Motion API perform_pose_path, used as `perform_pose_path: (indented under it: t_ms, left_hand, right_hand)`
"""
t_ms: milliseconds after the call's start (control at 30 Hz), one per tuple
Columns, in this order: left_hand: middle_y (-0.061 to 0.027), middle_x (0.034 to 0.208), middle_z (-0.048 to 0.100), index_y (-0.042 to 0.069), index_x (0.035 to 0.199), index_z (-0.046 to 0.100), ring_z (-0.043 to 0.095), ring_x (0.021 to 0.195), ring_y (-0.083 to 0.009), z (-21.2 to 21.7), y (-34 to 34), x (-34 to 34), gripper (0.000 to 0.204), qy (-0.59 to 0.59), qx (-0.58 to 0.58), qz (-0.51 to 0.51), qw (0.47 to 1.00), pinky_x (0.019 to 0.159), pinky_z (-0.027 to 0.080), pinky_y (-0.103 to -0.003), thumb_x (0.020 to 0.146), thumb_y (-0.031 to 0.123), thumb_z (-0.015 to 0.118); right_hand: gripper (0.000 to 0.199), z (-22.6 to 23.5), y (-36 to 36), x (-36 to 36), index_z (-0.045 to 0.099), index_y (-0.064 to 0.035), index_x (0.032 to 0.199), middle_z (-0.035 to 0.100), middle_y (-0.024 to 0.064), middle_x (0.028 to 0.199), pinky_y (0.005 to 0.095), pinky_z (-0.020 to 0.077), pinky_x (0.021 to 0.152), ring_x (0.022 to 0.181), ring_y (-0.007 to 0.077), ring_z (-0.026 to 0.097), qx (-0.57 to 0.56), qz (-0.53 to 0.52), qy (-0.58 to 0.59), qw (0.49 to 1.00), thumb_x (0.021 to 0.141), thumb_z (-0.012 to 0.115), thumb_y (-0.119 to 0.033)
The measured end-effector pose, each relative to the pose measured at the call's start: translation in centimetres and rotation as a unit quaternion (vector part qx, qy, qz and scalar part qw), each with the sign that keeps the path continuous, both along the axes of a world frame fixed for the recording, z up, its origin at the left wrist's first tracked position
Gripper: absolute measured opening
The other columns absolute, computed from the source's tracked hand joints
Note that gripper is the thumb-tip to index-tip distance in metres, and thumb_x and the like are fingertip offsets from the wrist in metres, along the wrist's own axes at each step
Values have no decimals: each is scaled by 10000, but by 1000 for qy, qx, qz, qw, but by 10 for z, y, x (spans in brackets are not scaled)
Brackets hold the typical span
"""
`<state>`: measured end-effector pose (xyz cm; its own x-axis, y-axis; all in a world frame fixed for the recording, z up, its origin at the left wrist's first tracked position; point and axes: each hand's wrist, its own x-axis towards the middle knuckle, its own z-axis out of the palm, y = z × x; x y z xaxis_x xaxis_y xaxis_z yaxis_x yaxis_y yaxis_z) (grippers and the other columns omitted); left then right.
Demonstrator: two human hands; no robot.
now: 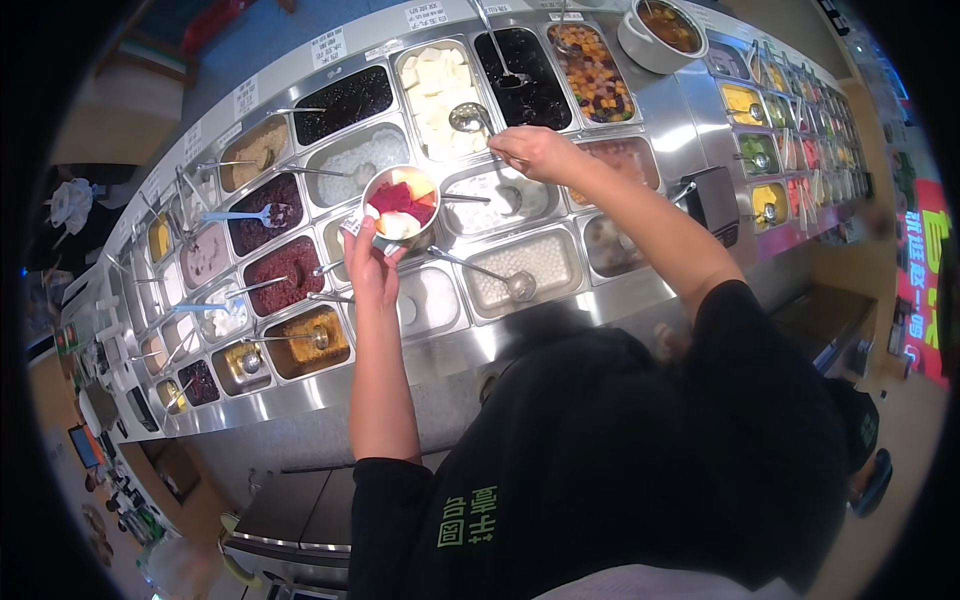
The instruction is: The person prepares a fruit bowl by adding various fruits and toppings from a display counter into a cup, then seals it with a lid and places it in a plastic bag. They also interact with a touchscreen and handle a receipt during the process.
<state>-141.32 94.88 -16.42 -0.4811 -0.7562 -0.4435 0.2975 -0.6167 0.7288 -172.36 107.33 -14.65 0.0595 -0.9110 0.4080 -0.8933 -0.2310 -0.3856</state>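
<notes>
A round paper bowl (419, 238) is in my left hand (371, 266), tilted toward me over the middle of the counter. Inside it I see dark red-purple chunks (394, 198), orange-yellow pieces and white pieces. My right hand (538, 153) grips the handle of a perforated metal ladle (467, 117). The ladle's head is over the near part of a steel pan of pale yellow chunks (437, 82). Whether the ladle touches them I cannot tell. Just below my right hand lies a pan of whitish, clear food (475, 212) with its own spoon.
Several steel topping pans fill the curved steel counter (672, 130), many with spoon handles sticking out. A white pot (640, 52) of dark liquid stands at the far edge. Black jelly (512, 95) and mixed coloured cubes (593, 75) flank the far pans. White pearls (540, 262) sit nearer.
</notes>
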Motion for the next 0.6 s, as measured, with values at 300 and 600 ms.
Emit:
perform_pose_path:
  t_ms: [300,600]
  left_hand:
    - [-90,1219,583,95,1311,436,617,1076,-237,-7,12,9,478,25,9,16,1000,748,588,-423,910,234,654]
    - [-78,1202,592,113,1280,455,629,1048,-216,-3,15,-7,410,23,-2,5,1000,713,600,-391,922,202,634]
  right_hand:
    - [180,6,21,2,653,-77,1034,672,90,933,375,552,724,842,293,660,58,28,-40,997,856,648,-106]
    - [133,14,10,0,705,-46,964,706,102,895,327,569,662,755,259,685,-34,-110,-134,984,879,685,-147]
